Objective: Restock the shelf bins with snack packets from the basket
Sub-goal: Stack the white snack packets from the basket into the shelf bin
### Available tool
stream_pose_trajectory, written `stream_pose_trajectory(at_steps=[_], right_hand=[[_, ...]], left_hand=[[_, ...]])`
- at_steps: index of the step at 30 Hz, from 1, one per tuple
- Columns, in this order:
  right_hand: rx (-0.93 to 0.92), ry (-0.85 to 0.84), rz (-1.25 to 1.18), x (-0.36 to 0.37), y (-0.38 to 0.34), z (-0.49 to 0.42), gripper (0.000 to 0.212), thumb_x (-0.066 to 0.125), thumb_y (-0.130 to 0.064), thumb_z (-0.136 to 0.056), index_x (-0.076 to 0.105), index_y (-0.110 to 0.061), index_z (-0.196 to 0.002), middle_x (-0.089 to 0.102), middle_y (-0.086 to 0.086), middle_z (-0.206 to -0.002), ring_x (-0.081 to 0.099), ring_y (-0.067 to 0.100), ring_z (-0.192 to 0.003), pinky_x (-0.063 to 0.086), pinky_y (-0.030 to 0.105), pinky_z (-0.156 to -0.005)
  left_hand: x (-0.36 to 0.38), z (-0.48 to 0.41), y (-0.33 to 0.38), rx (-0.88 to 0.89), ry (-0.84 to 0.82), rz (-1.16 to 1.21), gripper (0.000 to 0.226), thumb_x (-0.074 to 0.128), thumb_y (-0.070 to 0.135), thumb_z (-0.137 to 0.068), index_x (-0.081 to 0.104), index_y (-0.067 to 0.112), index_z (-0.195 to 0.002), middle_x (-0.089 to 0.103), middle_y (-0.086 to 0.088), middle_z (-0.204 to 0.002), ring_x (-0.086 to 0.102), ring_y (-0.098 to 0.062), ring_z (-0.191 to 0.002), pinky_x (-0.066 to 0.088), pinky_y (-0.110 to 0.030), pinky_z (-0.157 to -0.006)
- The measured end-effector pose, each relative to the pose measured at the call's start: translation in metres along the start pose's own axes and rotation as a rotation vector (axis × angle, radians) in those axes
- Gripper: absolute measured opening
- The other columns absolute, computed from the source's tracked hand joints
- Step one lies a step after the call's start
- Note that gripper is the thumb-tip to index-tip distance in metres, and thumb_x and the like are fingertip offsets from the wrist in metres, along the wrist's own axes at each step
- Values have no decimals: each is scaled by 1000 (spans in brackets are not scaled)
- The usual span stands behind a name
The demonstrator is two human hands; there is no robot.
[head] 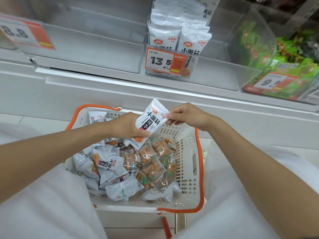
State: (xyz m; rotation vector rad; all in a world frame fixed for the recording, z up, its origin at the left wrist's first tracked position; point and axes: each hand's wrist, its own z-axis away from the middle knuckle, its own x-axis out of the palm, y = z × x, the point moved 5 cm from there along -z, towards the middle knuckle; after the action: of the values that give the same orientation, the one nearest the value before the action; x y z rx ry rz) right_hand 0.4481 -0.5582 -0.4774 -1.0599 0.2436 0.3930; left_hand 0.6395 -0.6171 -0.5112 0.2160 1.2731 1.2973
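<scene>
At the centre of the frame, a white packet (pixel 150 120) printed "小面筋" and "辣条" was held above the white, orange-rimmed basket (pixel 189 153). The left hand (pixel 127 125) gripped its lower end, thumb across the front, while the right hand (pixel 187 116) pinched its right edge. In the upper middle, a clear bin (pixel 195 74) held matching packets behind a price tag (pixel 161 61) reading "13.5". Other tags read "8.8" (pixel 20 32) at upper left and "9.9" (pixel 271 81) at right.
</scene>
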Motion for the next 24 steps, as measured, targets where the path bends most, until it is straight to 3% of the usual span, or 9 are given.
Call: stream_pose_trajectory(at_steps=[3,5,7,9,11,15,18,21,24], right_hand=[[48,73,-226,9,7,0,19,59,-21,-96,69,-5,-104,72,11,-100,68,16,-88,54,26,-82],[94,-17,-406,26,11,5,33,59,-31,-94,63,-7,-115,67,16,-116,65,24,-103,55,31,-90],[115,-155,-468,48,10,10,45,60,-39,-90,60,-11,-125,66,10,-121,63,23,-113,52,33,-97],[100,-179,-444,64,7,10,42,64,-32,-90,60,-13,-127,69,2,-120,64,19,-114,49,36,-101],[76,-81,-443,68,2,8,36,67,-17,-90,61,-9,-124,70,4,-118,67,19,-108,52,35,-97],[12,152,-447,40,-9,15,27,68,-3,-87,64,-5,-114,73,9,-105,72,13,-83,58,22,-72],[-84,309,-286,-3,-28,30,24,70,-4,-86,67,-13,-107,73,3,-100,70,14,-86,57,31,-82],[-162,471,-280,-57,-47,47,24,69,-1,-86,66,-13,-107,72,8,-101,67,21,-89,54,38,-85],[-203,521,-345,-110,-59,59,25,67,-2,-87,66,-8,-112,72,10,-106,69,25,-94,54,36,-85]], left_hand=[[-3,4,4,-57,52,195,67,28,61,-93,70,10,-99,71,-1,-77,67,-18,-68,52,-28,-69],[-6,6,7,-59,103,237,66,18,55,-98,70,14,-92,72,4,-75,68,-5,-68,49,-20,-69],[-7,5,12,-32,148,240,64,17,50,-101,69,14,-93,73,2,-80,69,-5,-73,52,-21,-71],[-7,4,18,-2,161,250,64,18,51,-100,69,12,-103,73,-3,-94,70,-13,-86,54,-30,-81],[-9,2,26,40,182,249,57,19,49,-100,65,16,-110,70,-1,-107,67,-13,-96,53,-29,-86],[-33,-2,56,167,318,79,57,23,57,-95,45,15,-127,60,-2,-125,59,-16,-109,51,-34,-83],[-69,-1,94,277,566,-159,50,33,53,-99,45,17,-132,56,3,-124,53,-10,-104,49,-35,-83],[-107,-1,144,372,809,-251,35,43,37,-99,49,18,-128,56,0,-121,52,-17,-106,47,-39,-88],[-140,-19,189,401,898,-294,30,47,25,-97,54,17,-125,56,-2,-123,51,-21,-112,43,-37,-93]])
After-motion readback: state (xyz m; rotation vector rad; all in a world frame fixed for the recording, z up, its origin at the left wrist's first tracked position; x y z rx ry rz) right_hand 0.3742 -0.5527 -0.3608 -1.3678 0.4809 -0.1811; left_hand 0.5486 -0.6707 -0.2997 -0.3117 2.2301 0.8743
